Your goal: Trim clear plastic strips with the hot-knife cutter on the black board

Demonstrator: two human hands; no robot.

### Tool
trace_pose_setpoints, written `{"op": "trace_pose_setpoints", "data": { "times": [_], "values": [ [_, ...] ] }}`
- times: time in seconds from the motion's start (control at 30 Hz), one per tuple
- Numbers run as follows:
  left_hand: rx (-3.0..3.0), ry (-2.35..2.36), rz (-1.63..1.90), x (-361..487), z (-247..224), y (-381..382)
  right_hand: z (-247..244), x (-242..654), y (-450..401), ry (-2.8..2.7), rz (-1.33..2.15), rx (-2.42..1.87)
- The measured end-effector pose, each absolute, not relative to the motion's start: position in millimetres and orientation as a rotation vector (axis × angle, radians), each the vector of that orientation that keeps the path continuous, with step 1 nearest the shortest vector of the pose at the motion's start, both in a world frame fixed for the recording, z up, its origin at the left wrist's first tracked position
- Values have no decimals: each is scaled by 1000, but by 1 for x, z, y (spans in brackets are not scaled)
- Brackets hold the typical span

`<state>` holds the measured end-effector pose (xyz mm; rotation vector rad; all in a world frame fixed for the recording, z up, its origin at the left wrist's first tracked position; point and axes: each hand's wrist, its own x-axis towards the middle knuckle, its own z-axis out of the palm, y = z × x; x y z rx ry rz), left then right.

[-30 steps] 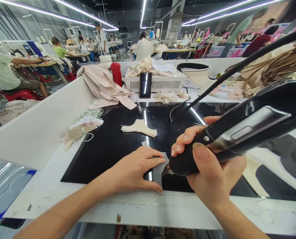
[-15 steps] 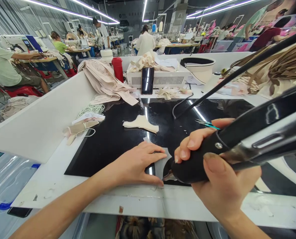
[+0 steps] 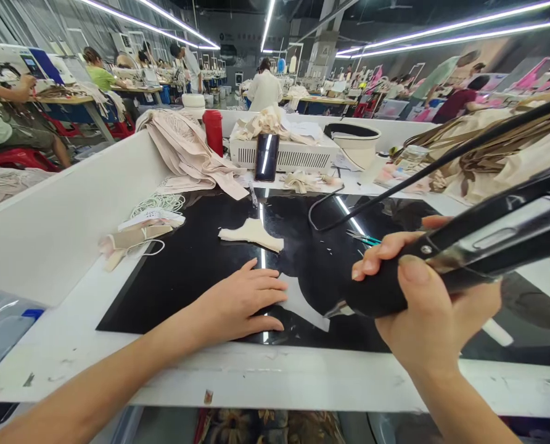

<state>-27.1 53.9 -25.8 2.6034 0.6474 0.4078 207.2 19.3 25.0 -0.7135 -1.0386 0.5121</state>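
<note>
My left hand (image 3: 245, 301) lies flat on the black glossy mat (image 3: 187, 271), fingers stretched and slightly apart. Its fingertips rest on the left edge of a thin, whitish, curved piece of material (image 3: 300, 302). My right hand (image 3: 435, 308) is wrapped round the thick handle of a black hand tool (image 3: 381, 293) with a metal tip (image 3: 340, 309). That tip is at the piece's lower right corner; whether it presses on it I cannot tell. Beyond my left hand sits a cream, curved stack of cut pieces (image 3: 251, 234). Teal-handled snips (image 3: 365, 238) lie just past my right fingers, partly hidden.
A black cable (image 3: 395, 179) crosses the upper right. At the back stand a phone (image 3: 266, 157), a white vented box (image 3: 303, 157), a red bottle (image 3: 213, 132) and a cream bin (image 3: 356, 145). Beige fabric (image 3: 187, 148) heaps at left. A white side panel (image 3: 66, 228) borders the table.
My right hand and the tool have moved right and slightly up, and more of the whitish piece shows. My left hand has slid left along it. The whole view has shifted a little.
</note>
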Motion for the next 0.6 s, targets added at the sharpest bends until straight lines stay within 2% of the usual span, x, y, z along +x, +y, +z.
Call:
{"op": "trace_pose_setpoints", "data": {
  "times": [0.33,0.6],
  "values": [
    [2548,533,420,-23,-29,47,32,206,29,-978,469,-739],
    [2534,535,407,-22,-21,45,26,185,14,-1081,615,-672]
  ]
}}
